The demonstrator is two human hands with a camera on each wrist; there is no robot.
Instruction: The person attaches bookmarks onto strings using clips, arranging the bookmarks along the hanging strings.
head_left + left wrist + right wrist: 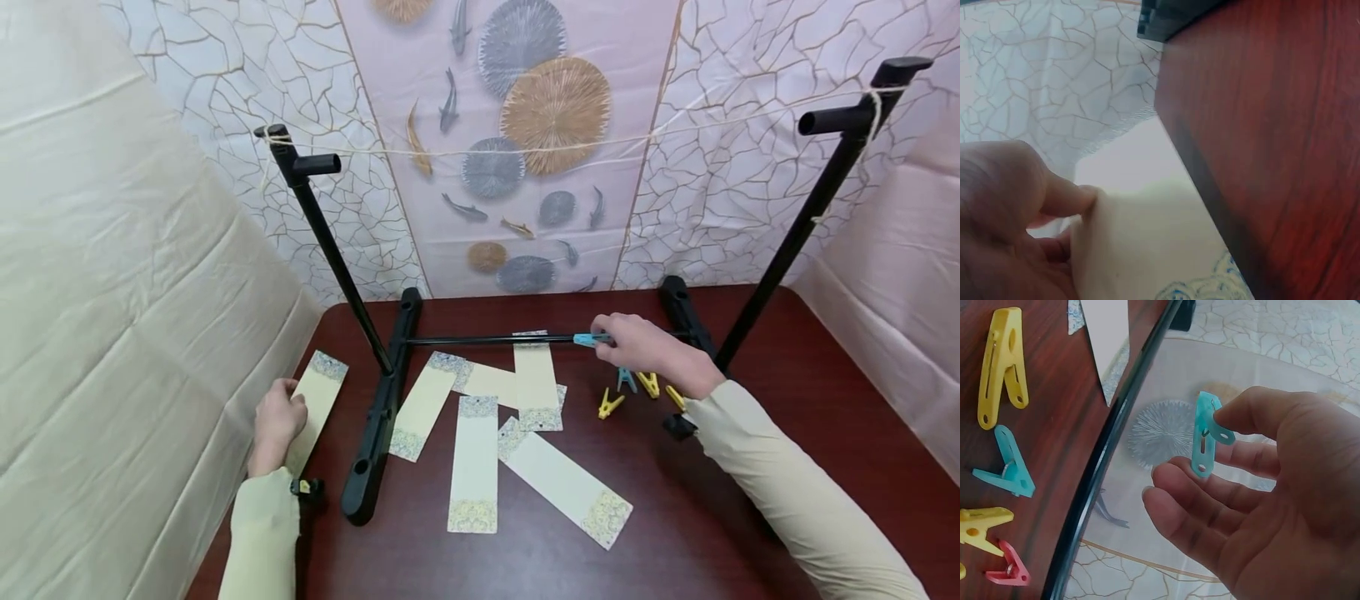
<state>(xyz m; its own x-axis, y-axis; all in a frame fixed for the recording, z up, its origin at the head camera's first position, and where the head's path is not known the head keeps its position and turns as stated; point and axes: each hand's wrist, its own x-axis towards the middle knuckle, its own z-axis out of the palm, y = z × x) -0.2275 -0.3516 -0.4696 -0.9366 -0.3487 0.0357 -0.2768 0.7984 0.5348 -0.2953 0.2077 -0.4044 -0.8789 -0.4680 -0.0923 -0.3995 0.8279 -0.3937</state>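
One cream card (321, 400) is being pinched by the left hand (279, 423), and the right hand (639, 342) is gripping a blue clothespin (583, 340)!

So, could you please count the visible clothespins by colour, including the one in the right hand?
Yellow clothespins: 3
Blue clothespins: 2, one of them pinched by the right hand
Pink clothespin: 1, seen only in the right wrist view
Total visible: 6
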